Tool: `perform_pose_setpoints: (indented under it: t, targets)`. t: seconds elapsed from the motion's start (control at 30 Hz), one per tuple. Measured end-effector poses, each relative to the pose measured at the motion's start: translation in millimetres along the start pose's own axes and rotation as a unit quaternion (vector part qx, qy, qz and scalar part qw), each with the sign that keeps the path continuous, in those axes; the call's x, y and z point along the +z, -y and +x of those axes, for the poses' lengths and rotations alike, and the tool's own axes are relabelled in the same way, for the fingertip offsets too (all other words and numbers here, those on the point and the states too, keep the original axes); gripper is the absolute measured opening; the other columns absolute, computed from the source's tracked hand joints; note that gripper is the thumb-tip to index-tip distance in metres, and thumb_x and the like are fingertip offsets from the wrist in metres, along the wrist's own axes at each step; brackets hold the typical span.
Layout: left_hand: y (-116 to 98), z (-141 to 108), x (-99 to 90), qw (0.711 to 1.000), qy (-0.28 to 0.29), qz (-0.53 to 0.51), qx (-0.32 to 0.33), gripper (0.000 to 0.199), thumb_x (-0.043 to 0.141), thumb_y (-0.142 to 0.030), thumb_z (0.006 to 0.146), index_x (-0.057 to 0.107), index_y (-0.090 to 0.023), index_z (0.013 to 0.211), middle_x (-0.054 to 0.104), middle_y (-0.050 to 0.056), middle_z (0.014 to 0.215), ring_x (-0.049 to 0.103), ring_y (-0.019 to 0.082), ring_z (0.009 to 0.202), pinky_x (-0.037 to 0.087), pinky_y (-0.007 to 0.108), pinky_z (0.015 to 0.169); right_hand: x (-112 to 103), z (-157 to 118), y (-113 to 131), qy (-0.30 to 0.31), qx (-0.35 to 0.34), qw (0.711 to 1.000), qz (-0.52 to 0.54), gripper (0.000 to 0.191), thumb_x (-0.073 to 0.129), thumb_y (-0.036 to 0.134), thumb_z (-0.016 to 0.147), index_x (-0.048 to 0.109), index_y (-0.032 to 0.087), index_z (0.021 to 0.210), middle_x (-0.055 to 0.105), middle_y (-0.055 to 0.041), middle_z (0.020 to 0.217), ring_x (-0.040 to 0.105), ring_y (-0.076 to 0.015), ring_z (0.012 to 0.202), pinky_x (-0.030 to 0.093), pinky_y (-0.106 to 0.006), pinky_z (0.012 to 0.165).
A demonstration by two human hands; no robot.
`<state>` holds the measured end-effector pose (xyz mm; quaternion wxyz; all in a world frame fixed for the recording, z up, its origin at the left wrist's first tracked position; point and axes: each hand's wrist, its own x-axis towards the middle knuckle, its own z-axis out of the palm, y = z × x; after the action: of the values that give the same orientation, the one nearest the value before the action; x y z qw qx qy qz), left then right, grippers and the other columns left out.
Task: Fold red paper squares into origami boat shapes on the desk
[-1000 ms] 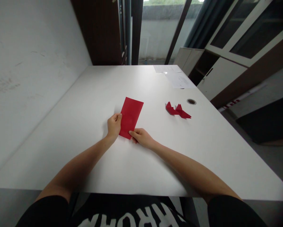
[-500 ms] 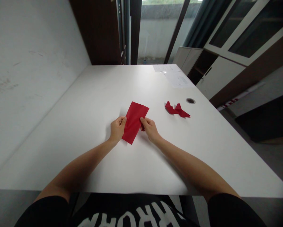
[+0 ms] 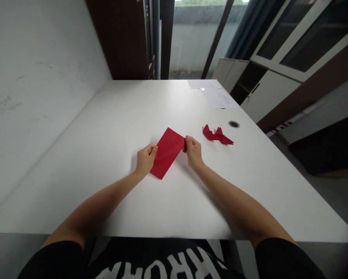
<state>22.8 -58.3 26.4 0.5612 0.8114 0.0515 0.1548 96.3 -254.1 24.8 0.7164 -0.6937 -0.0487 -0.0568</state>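
A red rectangular sheet of paper [image 3: 168, 152] is held tilted above the white table, its far end pointing up and to the right. My left hand [image 3: 146, 158] is closed on the sheet's left edge, thumb on top. At the far right corner, my right hand [image 3: 193, 151] pinches the paper between thumb and fingers. To the right of that hand, apart from it, lie red folded paper pieces [image 3: 218, 135] with pointed tips. Whether they are one piece or two I cannot tell.
The white table [image 3: 118, 116] meets a wall [image 3: 46, 69] on the left. White printed papers [image 3: 218, 97] lie at its far right, with a round cable hole [image 3: 234, 124] nearer me. Cabinets [image 3: 268, 93] stand beyond the right edge.
My right hand has moved up and right along the paper, from its right side to the far corner. The sheet has turned slightly clockwise. My left hand has hardly shifted.
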Motion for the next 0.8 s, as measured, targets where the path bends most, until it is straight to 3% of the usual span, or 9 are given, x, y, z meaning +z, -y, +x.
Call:
perform_pose_setpoints:
  t: [0.57, 0.8]
  targets:
    - [7.3, 7.4, -2.0, 0.997, -0.028, -0.064, -0.021, 0.033, 0.056, -0.048, 0.096, 0.072, -0.019, 0.095, 0.073, 0.002, 0.085, 0.063, 0.017, 0.076, 0.047, 0.024, 0.065, 12.0, -23.3, 1.7, 0.075, 0.038, 0.990, 0.112, 0.046, 0.060, 0.069, 0.088, 0.050, 0.024, 0.080, 0.049, 0.0046, 0.063, 0.046, -0.0111, 0.053, 0.038, -0.025, 0.050]
    - [12.0, 8.6, 0.1, 0.994, -0.037, -0.104, -0.027, 0.033, 0.059, -0.049, 0.093, 0.072, -0.019, 0.093, 0.073, 0.003, 0.086, 0.063, 0.017, 0.077, 0.050, 0.025, 0.067, 20.6, -37.8, -2.1, 0.275, 0.087, 0.958, 0.006, 0.053, 0.067, 0.069, 0.082, 0.058, 0.018, 0.071, 0.048, 0.0035, 0.056, 0.039, -0.0100, 0.052, 0.029, -0.026, 0.050]
